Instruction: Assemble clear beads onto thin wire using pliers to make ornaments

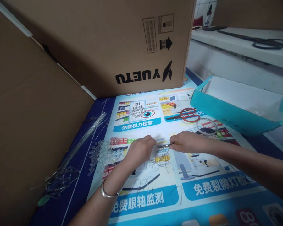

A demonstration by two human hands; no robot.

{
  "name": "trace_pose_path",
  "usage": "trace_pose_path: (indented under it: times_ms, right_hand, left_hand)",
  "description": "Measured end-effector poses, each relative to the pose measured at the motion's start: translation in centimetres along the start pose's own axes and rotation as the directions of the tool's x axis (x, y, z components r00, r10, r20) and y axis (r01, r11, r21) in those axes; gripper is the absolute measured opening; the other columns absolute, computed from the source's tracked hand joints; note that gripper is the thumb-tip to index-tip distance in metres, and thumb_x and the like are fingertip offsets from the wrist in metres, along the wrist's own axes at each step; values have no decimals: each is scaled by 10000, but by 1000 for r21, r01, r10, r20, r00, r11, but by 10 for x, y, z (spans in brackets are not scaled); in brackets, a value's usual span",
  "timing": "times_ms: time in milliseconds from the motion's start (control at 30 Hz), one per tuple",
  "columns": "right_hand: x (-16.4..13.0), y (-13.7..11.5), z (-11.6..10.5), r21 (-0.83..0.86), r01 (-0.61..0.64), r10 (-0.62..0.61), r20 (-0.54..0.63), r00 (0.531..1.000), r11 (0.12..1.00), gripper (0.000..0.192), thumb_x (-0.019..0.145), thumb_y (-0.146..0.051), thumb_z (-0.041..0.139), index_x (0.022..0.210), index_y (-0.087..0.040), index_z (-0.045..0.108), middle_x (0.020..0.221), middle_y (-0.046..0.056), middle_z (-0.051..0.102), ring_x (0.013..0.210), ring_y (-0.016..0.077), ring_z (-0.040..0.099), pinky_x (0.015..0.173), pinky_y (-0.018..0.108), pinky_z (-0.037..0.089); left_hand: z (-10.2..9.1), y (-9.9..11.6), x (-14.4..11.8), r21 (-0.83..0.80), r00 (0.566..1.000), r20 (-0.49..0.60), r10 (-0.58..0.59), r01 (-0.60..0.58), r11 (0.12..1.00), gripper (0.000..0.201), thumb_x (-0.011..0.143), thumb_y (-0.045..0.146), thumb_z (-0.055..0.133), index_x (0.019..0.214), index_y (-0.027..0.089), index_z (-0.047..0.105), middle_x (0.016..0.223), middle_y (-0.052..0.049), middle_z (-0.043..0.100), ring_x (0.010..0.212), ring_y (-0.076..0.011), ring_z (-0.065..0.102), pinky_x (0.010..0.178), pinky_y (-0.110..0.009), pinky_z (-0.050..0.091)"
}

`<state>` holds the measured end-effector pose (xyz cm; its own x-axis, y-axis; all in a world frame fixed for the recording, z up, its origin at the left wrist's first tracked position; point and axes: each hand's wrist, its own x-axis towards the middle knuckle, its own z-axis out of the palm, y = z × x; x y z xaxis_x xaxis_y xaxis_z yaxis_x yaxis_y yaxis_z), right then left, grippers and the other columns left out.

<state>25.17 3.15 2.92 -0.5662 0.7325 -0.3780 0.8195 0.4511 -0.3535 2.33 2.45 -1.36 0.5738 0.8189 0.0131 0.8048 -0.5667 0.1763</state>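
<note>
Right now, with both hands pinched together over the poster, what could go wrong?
The left hand and right hand meet over a thin tool whose tip sits close to the left fingers; a slip might jab them. The loose clear beads lie beside the left wrist and could be swept away. Bent wire pieces under the hands may snag or tangle.

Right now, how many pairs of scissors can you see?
2. Red-handled scissors lie on the printed mat just beyond the hands, beside the teal box. Large black scissors lie on the white ledge at upper right. Others may be hidden.
</note>
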Motion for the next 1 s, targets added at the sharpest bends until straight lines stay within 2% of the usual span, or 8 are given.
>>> trace_pose_path:
  times_ms: [300,600,900,1000]
  right_hand:
    - [0,0,0,30,-13,12,27,1000,999,345,875,-445,354,819,-200,590,797,45,640,677,162,552,517,249,284]
    - [1,0,3,18,-35,35,27,999,999,354,876,-456,335,806,-206,575,804,44,642,672,164,549,516,252,276]
    - [-15,6,6,-34,-99,97,-53,994,994,369,870,-489,351,952,-220,591,904,72,647,785,203,575,577,265,319]
    - [-21,1,4,-69,-103,93,-131,987,992,369,879,-471,344,962,-210,591,897,75,638,792,196,570,605,268,333]
  left_hand:
    - [4,-1,0,2,999,-2,-51,51,999,195,872,185,398,957,232,567,882,-39,556,768,-157,569,621,-228,411]
    - [13,1,-3,201,997,-1,-77,75,977,179,889,182,356,978,212,508,883,-40,561,660,-173,561,544,-269,347]
    - [13,3,-5,234,998,-33,-49,55,971,167,882,172,355,942,206,507,843,-41,557,634,-178,547,529,-281,335]
    - [12,4,-5,241,998,-36,-44,51,969,168,880,173,352,945,206,503,840,-38,554,630,-183,543,525,-284,338]
